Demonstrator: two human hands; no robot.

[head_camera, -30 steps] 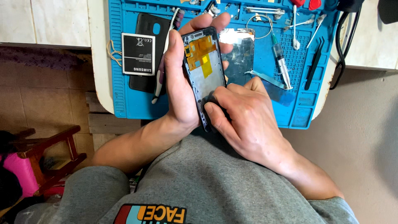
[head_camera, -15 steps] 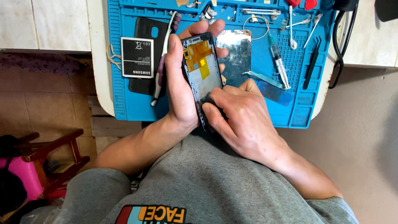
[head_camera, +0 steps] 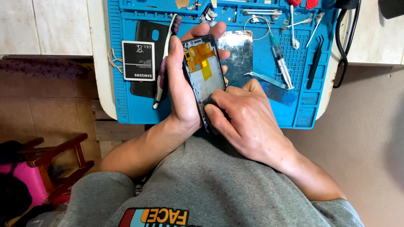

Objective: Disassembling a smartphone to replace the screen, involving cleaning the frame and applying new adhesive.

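My left hand (head_camera: 180, 88) grips an opened phone frame (head_camera: 205, 75) upright over the blue work mat (head_camera: 303, 113); its inside shows orange and yellow tape. My right hand (head_camera: 244, 122) is curled at the frame's lower end, fingertips pressing a small dark object against it. What that object is stays hidden by the fingers. A cracked glass screen panel (head_camera: 236, 56) lies on the mat just right of the frame.
On the mat lie a black back cover (head_camera: 145, 38), a white-labelled battery (head_camera: 138, 60), a toothbrush (head_camera: 164, 63), a syringe (head_camera: 280, 61), black tweezers (head_camera: 314, 63), cotton swabs (head_camera: 293, 25) and a metal blade (head_camera: 265, 78). A wooden chair (head_camera: 54, 159) stands lower left.
The phone frame and both hands sit slightly lower and more to the left in view; my right fingers have shifted a little along the frame's lower end.
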